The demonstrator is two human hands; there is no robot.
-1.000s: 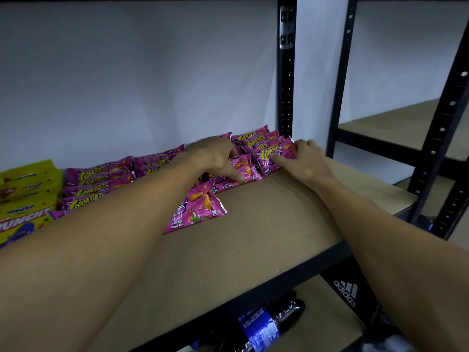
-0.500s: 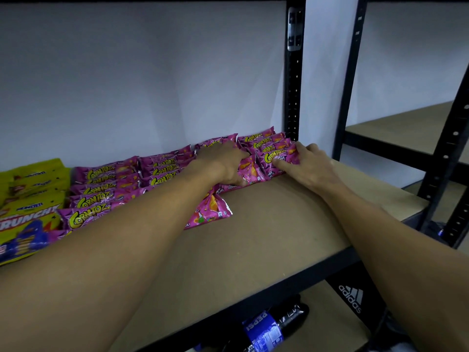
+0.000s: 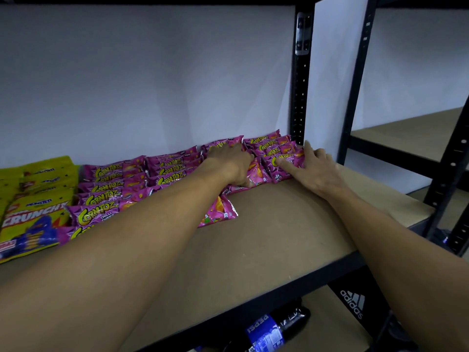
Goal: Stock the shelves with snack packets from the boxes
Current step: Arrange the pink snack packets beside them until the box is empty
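Stocking looks well along: rows of pink Corntoz packets [image 3: 162, 171] line the far side of the shelf [image 3: 279, 237], with yellow Crunchy packs [image 3: 38, 207] at left. The right hand [image 3: 314, 168] presses flat, fingers spread, on the far-right stack [image 3: 286, 160]. The left hand [image 3: 229, 162] curls over a tilted packet [image 3: 255, 171] just beside it; whether it pinches or only presses, I cannot tell. One loose packet [image 3: 218, 212] lies nearer, unaligned. No boxes in view; I judge more rows to come.

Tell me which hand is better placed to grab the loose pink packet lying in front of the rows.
Left, probably. The loose packet lies right beside the left forearm, just in front of the left hand. The right hand lies flat on the end stack by the post, farther off.
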